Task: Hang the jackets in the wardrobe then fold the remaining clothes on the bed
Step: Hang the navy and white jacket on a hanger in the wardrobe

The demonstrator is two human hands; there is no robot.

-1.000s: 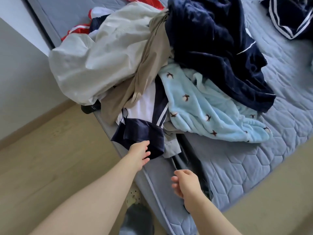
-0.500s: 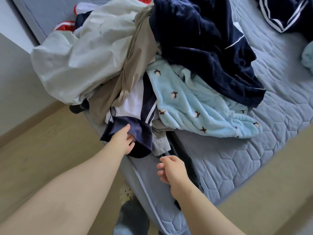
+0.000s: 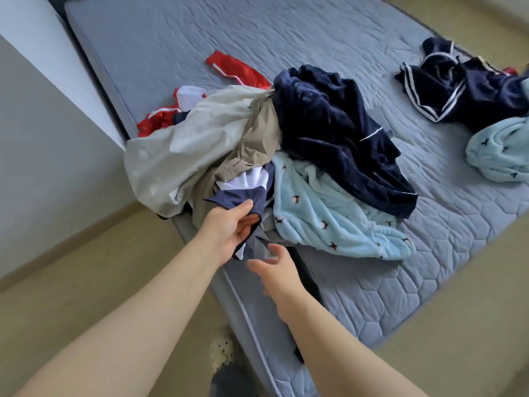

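A heap of clothes lies at the near corner of the blue quilted bed (image 3: 429,253). My left hand (image 3: 229,230) grips the dark navy hem of a navy-and-white garment (image 3: 246,190) at the front of the heap. Just below it, my right hand (image 3: 274,267) hovers with loosely spread fingers and holds nothing. Around the garment lie a pale grey jacket (image 3: 183,150), a beige piece (image 3: 257,138), a dark navy fleece (image 3: 337,133) and a light blue fleece with small bird prints (image 3: 323,213).
A red garment with white stripes (image 3: 234,67) lies behind the heap. At the far right of the bed sit a navy piece with white stripes (image 3: 463,87) and another light blue fleece (image 3: 501,150). A grey wall (image 3: 43,138) stands left; wooden floor (image 3: 86,267) surrounds the bed corner.
My left hand has closed on the navy hem and lifted it a little. The right hand rose toward it. The view pulled back, showing more of the bed.
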